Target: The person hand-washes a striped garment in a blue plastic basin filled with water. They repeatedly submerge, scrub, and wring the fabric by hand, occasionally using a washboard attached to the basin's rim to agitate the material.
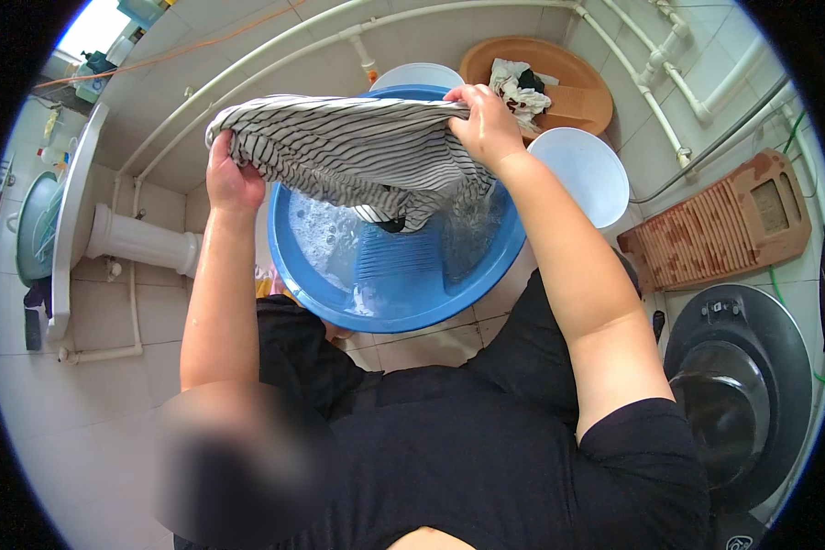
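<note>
A wet white garment with dark stripes (348, 142) is stretched between my two hands above a blue washtub (403, 319). My left hand (234, 179) grips its left end, fingers partly behind the cloth. At the upper right edge, my right hand (488, 126) pinches the fabric. The garment's lower middle hangs down in a bunch over the tub, with a dark patch near its bottom. Sudsy water (312, 229) fills the tub, and a ribbed washboard surface (399, 257) is moulded into its near side.
Behind the tub at right, a brown basin (588, 78) holds crumpled light and dark cloth (520, 96). A white basin (582, 174) stands beside the tub. Farther right are a wooden washboard (710, 225) and a black lidded appliance (742, 394). A pedestal sink (142, 238) stands left.
</note>
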A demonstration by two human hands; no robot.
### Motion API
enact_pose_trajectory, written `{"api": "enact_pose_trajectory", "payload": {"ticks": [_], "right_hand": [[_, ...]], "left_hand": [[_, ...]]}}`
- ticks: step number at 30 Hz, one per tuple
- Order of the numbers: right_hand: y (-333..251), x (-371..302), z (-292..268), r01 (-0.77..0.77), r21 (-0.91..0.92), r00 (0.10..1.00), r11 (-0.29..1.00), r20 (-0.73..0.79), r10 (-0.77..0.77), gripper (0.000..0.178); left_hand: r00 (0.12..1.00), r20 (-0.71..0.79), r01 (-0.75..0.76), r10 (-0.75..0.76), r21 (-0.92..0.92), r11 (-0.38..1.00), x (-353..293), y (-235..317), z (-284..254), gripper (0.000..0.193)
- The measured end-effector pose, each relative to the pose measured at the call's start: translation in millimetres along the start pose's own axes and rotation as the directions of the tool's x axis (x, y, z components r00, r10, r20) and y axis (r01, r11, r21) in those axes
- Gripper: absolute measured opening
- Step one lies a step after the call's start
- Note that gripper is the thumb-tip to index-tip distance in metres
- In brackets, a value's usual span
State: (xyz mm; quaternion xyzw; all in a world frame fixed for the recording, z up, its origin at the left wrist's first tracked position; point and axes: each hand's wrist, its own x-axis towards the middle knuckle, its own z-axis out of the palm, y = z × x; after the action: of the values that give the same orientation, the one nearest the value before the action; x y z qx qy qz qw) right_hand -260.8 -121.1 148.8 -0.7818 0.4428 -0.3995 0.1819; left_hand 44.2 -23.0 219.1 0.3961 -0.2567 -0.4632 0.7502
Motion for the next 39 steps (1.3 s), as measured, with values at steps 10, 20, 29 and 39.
{"api": "enact_pose_trajectory", "payload": {"ticks": [10,20,29,39], "right_hand": [[37,-13,53,0.079,-0.008,0.997,0.997,-0.001,-0.079,0.014],[58,-67,105,0.064,-0.296,0.659,0.953,0.73,0.183,0.056],[53,-53,104,0.004,-0.406,0.614,0.914,0.722,0.319,0.058],[16,-43,103,-0.115,0.052,0.64,0.992,0.768,0.034,0.023]], "left_hand": [[0.993,0.101,-0.022,-0.063,0.678,0.735,-20,-87,-48,0.073],[0.859,0.236,-0.295,-0.454,0.953,-0.063,-57,-191,-55,0.055],[0.711,0.597,-0.687,-0.371,0.703,-0.185,-56,-157,-66,0.014],[0.68,0.46,-0.183,-0.572,0.861,0.475,-93,-130,-24,0.029]]}}
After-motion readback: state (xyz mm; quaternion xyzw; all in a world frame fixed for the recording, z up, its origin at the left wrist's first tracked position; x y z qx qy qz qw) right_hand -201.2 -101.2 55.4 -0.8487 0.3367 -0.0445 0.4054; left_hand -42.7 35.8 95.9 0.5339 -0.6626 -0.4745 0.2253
